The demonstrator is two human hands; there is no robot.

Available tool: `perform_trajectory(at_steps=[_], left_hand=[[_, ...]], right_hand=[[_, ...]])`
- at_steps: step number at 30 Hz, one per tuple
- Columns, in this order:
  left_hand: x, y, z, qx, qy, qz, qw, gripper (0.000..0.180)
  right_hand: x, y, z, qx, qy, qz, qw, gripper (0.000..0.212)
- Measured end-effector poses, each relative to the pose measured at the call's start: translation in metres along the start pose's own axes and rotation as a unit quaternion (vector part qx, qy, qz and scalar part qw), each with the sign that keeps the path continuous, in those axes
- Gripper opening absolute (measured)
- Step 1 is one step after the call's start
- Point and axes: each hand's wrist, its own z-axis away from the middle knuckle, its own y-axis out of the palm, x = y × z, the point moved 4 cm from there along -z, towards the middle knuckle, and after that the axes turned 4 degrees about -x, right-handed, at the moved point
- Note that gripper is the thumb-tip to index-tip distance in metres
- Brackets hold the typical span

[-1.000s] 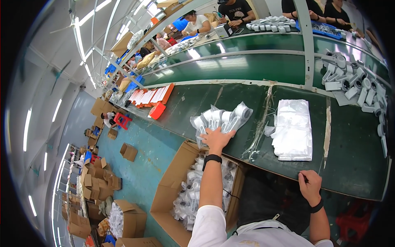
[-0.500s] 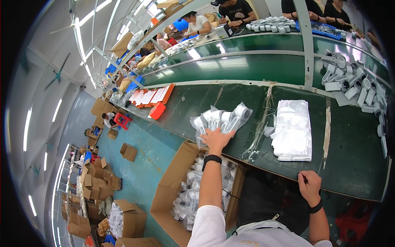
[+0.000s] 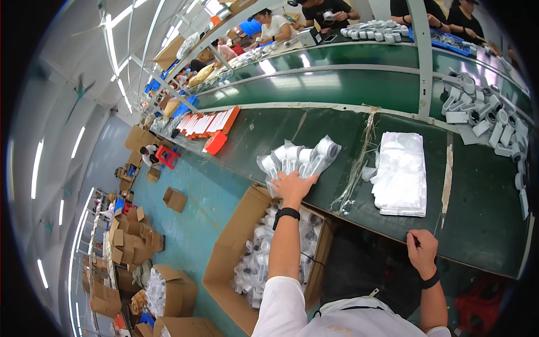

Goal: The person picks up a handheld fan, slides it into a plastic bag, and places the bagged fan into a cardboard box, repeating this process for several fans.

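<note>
"Where are the bagged white handheld devices [image 3: 306, 155]?"

"On the green workbench [image 3: 477, 216], close to its near edge, lying side by side with most of their round heads toward the far edge."

"And the person's left hand [image 3: 293, 188]?"

"It lies over the handle ends, touching the clear wrapping. Its fingers are spread, with the thumb out to the right; how hard they press, nobody can tell from here."

"What about the right hand [image 3: 422, 247]?"

"Its fingers are curled into a loose fist at the near edge. Whether anything is tucked inside can't be seen."

"What lies nearest to that one?"

"A stack of flat plastic bags [image 3: 400, 174], between the near and far edges, to the right of the wrapped devices."

"Anything toward the far right corner?"

"A heap of unwrapped grey-and-white devices [image 3: 497, 123], trailing down along the right end."

"And below the near edge?"

"An open cardboard box [image 3: 224, 264] on the floor, holding many more bagged pieces [image 3: 261, 253]."
</note>
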Motion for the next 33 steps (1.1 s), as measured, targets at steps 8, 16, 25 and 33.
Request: perform_trajectory(at_steps=[8, 16, 25, 33], left_hand=[[0.002, -0.017, 0.004, 0.023, -0.028, 0.001, 0.999, 0.08], [0.002, -0.019, 0.0, 0.071, -0.035, 0.01, 0.997, 0.084], [0.001, -0.018, 0.002, 0.058, -0.037, 0.005, 0.998, 0.081], [0.006, -0.014, 0.007, 0.008, -0.02, 0.011, 1.0, 0.075]], right_hand=[[0.004, 0.002, -0.001, 0.004, -0.003, -0.013, 1.0, 0.004], [-0.003, 0.001, 0.005, 0.016, 0.021, -0.014, 1.0, 0.005], [-0.005, 0.002, 0.005, 0.009, 0.007, -0.014, 1.0, 0.005], [-0.005, 0.002, 0.006, 0.013, 0.008, -0.012, 1.0, 0.004]])
